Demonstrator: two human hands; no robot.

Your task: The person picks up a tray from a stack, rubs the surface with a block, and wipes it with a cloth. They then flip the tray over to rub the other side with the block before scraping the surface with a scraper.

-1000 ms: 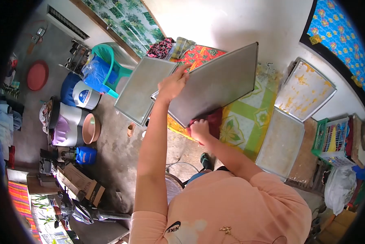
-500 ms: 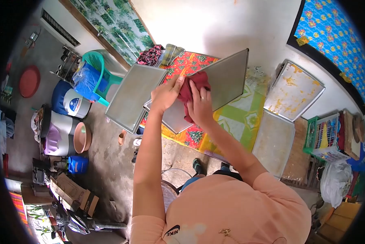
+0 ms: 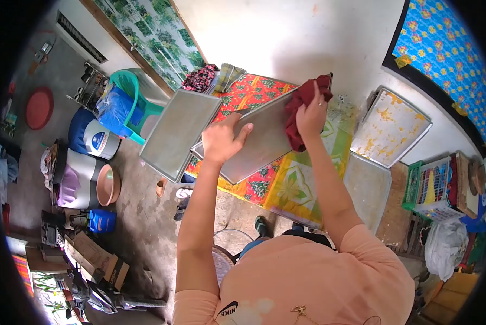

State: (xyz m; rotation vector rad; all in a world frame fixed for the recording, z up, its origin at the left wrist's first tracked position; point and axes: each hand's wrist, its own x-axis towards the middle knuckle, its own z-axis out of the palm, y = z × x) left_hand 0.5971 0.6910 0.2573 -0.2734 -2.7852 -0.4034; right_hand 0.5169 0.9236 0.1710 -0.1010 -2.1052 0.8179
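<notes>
A grey metal baking tray (image 3: 262,143) is tilted over the table in front of me. My left hand (image 3: 224,141) grips its left side, with the thumb lying over the tray's face and the other fingers partly hidden. Bunched in my right hand (image 3: 311,116) is a dark red cloth (image 3: 294,116), pressed against the tray's far right end and covering that corner. A second grey tray (image 3: 180,132) lies just left of my left hand, partly over the table's edge.
A red and green patterned cover (image 3: 258,187) is spread on the table. Stained trays (image 3: 392,127) lean at the right wall near a green and white crate (image 3: 413,187). Folded cloths (image 3: 200,77) sit at the back. A teal chair (image 3: 136,103) stands on the left.
My right hand has slid the red cloth from the tray's left-middle area up to its far right end. My left hand's thumb has moved off the cloth.
</notes>
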